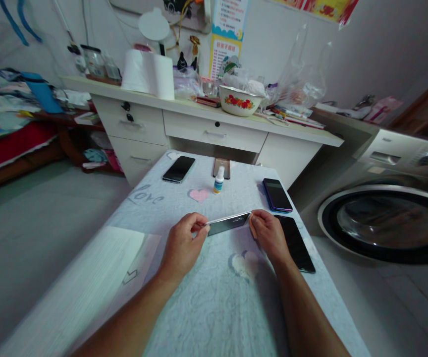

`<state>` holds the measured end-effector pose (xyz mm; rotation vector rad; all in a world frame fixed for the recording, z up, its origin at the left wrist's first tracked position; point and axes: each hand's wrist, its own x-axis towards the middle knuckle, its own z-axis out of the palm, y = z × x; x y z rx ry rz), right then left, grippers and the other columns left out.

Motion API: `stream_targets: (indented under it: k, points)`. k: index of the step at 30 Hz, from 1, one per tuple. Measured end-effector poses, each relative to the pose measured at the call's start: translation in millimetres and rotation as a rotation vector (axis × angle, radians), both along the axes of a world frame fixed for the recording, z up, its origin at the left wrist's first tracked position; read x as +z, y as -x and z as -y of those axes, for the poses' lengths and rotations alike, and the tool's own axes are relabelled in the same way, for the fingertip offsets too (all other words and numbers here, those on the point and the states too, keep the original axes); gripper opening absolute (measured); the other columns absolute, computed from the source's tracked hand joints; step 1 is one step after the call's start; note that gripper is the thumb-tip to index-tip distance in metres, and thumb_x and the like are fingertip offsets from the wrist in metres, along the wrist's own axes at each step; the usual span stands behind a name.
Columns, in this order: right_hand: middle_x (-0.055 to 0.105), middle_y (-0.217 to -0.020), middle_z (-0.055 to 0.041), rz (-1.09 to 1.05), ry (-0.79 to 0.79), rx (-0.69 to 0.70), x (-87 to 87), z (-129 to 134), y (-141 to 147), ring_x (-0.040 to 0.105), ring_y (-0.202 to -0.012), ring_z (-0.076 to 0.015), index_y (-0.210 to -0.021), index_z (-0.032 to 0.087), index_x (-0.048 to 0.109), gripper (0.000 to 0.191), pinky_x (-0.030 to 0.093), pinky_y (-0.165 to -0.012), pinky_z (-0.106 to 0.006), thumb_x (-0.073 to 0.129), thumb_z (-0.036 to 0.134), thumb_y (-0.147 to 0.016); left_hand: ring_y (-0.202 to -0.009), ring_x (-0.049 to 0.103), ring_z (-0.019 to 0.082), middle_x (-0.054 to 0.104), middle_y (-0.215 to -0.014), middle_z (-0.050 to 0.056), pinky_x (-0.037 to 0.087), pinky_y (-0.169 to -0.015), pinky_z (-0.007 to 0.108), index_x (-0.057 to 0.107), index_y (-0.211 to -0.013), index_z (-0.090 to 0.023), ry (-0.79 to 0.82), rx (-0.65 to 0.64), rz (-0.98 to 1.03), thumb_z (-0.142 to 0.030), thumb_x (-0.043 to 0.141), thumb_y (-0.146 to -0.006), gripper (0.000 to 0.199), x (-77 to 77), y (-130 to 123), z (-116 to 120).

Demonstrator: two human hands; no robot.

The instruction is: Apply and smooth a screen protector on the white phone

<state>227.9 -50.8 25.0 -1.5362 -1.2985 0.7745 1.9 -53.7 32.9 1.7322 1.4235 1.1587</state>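
A smartphone point(229, 223) is held sideways and tilted above the cloth-covered table point(206, 277). My left hand point(186, 240) pinches its left end between thumb and fingers. At its right end my right hand point(269, 234) grips the corner. Just beyond the phone stands a small white spray bottle point(219, 181) with a blue and orange label. Behind that bottle lies a brownish phone case or phone point(226, 166). To the right of my right hand rests a black tablet point(296, 244), partly covered by that hand.
A black phone point(179, 169) lies at the table's far left, and a purple-edged phone point(277, 195) near the right edge. Beyond the table stands a white desk point(214, 135) with a flowered bowl point(239, 101) and a paper roll point(149, 74). A washing machine point(388, 198) is at the right.
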Motion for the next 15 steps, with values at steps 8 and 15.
stream_targets:
  k: [8,15]
  points:
    - [0.071,-0.093,-0.0099,0.038,-0.151,-0.068,4.1,1,0,0.065,-0.085,-0.0218,-0.094,0.015,0.069,0.033,0.050,-0.078,-0.032,0.060,0.044,-0.079,-0.070,0.061,0.014,0.066,-0.076,-0.001,0.048,-0.068,0.026,0.062,-0.083,-0.019,-0.003,-0.005,0.006,-0.025,0.057,-0.078,0.009,-0.2,-1,-1]
    - [0.072,-0.090,-0.0101,0.138,-0.099,-0.050,-10.7,-4,-7,0.065,-0.082,-0.0229,-0.095,0.015,0.071,0.034,0.050,-0.073,-0.033,0.057,0.041,-0.080,-0.071,0.061,0.014,0.066,-0.077,-0.001,0.047,-0.068,0.025,0.062,-0.083,-0.019,-0.007,-0.002,0.003,-0.024,0.057,-0.078,0.009,-2.4,-1,0]
